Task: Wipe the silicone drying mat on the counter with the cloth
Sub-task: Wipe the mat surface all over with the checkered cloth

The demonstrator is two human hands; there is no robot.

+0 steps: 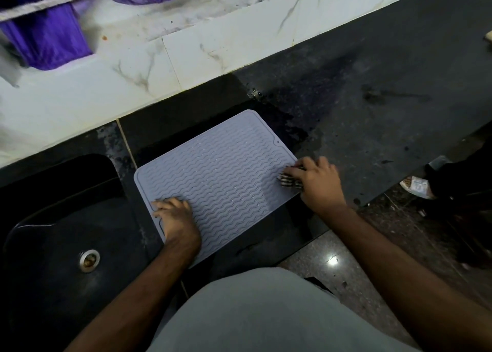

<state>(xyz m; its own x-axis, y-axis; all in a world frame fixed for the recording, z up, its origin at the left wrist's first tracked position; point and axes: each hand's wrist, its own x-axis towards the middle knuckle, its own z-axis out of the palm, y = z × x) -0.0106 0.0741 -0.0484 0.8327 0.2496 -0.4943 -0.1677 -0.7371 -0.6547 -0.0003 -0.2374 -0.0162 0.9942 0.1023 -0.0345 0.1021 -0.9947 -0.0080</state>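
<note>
On a dark stone counter [372,66] set against a white marbled tile wall [186,50]:

Counter: black, speckled, with wet patches and smears around the far corner of the mat and a dark smudge farther to the right.

Wall: pale tiles with grey veining and some grime; purple fabric [48,37] hangs over it at the upper left.

Sink [53,231]: black basin let into the counter just left of the mat, with a metal drain [89,260] at its bottom.

Mat [218,181]: light grey, rectangular with rounded corners, raised rim and wavy ridges; lies flat on the counter, turned at an angle, its left edge near the sink and its near corner close to the counter's front edge.

Shirt [255,311]: grey, the person's own, filling the lower middle of the view.

Left hand [175,215]: palm down on the mat's near left edge, fingers spread flat and pressing on it, grasping nothing.

Right hand [316,181]: at the mat's right edge, fingers curled over the cloth and pressing it against the mat.

Cloth [288,178]: small, dark with light stripes, mostly hidden under the right hand; only a bunched part shows at the fingertips, touching the mat.
</note>
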